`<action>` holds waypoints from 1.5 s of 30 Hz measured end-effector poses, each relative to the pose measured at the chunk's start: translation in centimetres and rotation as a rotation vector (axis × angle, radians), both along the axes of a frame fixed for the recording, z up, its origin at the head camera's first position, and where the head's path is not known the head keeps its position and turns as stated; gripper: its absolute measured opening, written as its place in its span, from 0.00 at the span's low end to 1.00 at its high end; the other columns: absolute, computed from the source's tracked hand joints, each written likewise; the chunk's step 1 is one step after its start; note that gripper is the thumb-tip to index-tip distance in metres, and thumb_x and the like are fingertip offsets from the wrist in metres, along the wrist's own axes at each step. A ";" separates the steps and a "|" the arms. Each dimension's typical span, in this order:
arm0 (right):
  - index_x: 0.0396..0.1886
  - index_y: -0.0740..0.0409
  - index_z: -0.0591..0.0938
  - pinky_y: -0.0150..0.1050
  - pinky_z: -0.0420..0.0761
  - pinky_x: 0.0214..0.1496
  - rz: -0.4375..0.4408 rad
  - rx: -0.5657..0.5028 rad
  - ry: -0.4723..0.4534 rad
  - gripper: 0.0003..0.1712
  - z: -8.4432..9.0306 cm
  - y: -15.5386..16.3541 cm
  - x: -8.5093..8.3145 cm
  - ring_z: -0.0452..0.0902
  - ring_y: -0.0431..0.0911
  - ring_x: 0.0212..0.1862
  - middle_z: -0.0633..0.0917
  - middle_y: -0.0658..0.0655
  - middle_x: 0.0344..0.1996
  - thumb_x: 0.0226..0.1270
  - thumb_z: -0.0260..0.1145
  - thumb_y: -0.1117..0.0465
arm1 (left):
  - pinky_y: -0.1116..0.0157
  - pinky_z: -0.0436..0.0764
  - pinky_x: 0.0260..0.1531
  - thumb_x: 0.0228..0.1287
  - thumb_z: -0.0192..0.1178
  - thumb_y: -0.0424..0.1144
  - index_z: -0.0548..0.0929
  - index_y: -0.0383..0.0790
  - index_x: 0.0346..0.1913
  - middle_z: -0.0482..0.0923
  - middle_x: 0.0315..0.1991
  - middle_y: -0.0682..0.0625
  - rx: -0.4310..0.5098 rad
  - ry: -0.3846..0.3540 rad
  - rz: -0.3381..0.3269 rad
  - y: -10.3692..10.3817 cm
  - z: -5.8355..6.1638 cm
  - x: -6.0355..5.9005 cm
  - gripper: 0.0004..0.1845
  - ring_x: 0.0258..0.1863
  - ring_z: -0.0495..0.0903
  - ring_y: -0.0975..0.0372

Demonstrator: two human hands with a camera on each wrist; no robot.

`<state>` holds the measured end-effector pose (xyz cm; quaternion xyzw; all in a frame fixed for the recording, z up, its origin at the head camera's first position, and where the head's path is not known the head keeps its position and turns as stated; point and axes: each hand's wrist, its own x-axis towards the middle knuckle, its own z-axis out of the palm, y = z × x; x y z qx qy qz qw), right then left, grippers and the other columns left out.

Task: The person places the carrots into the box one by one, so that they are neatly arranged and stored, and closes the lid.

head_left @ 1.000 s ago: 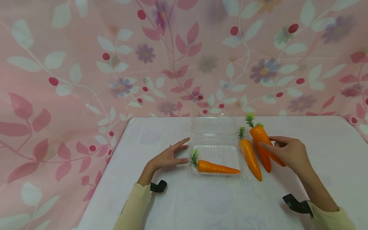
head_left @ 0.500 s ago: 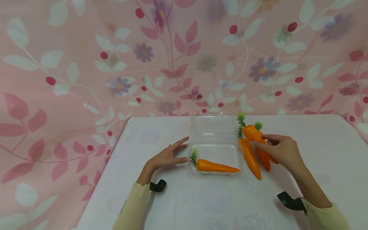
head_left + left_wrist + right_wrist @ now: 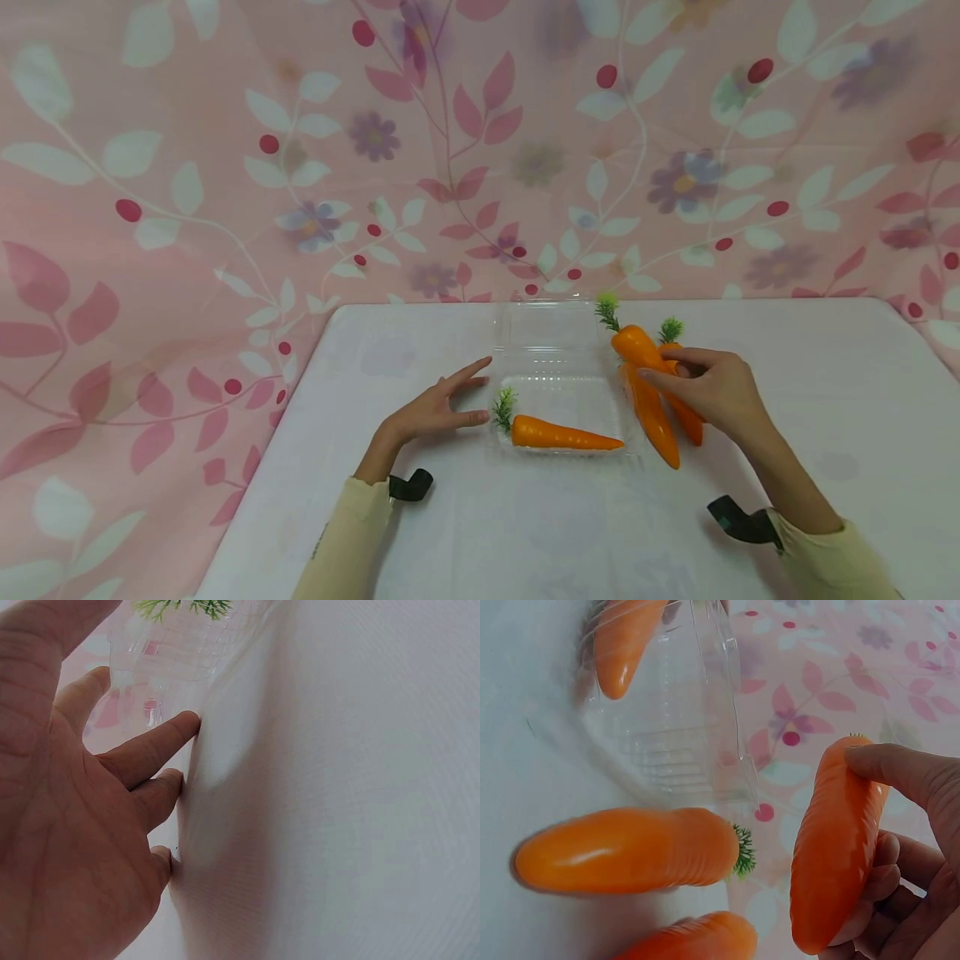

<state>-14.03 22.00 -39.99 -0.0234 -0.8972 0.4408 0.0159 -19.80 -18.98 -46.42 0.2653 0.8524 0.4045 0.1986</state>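
My right hand (image 3: 663, 368) grips an orange toy carrot (image 3: 634, 346) with a green top, raised and tilted above the table by the right side of a clear plastic clamshell box (image 3: 558, 387). In the right wrist view the thumb and fingers wrap round this carrot (image 3: 836, 847). Two more carrots (image 3: 654, 421) (image 3: 687, 419) lie on the table under that hand. Another carrot (image 3: 564, 436) lies inside the box tray. My left hand (image 3: 471, 393) rests flat on the table at the box's left edge, fingers straight (image 3: 150, 746), holding nothing.
The white table (image 3: 525, 533) meets a pink floral backdrop (image 3: 225, 167) at its far and left edges. The box's open lid (image 3: 551, 329) lies toward the back. Black wrist straps (image 3: 411, 486) (image 3: 738, 521) sit at both cuffs.
My right hand has lifted its carrot off the table and carried it left, toward the box. The left hand and the other carrots have not moved.
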 end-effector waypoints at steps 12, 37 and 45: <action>0.47 0.61 0.87 0.34 0.69 0.24 0.044 -0.002 0.066 0.32 -0.3 -1.7 -0.6 0.68 0.50 0.29 0.73 0.57 0.24 0.55 0.76 0.40 | 0.39 0.32 0.69 0.63 0.66 0.56 0.50 0.60 0.79 0.63 0.73 0.53 -0.010 -0.002 -0.008 0.0 0.3 0.0 0.47 0.72 0.59 0.64; 0.47 0.58 0.88 0.32 0.64 0.21 0.126 -0.091 0.024 0.32 -0.8 -5.2 -1.0 0.67 0.48 0.26 0.74 0.54 0.22 0.49 0.79 0.41 | 0.38 0.31 0.68 0.64 0.65 0.55 0.50 0.59 0.79 0.64 0.72 0.51 0.003 -0.002 -0.015 0.0 0.3 0.0 0.47 0.72 0.59 0.62; 0.44 0.58 0.89 0.33 0.65 0.23 0.165 -0.074 0.037 0.29 -1.3 -6.4 -1.0 0.69 0.49 0.29 0.75 0.54 0.22 0.49 0.80 0.41 | 0.38 0.32 0.68 0.64 0.66 0.55 0.50 0.58 0.79 0.64 0.72 0.50 0.000 -0.003 -0.015 0.0 0.4 0.0 0.47 0.72 0.60 0.62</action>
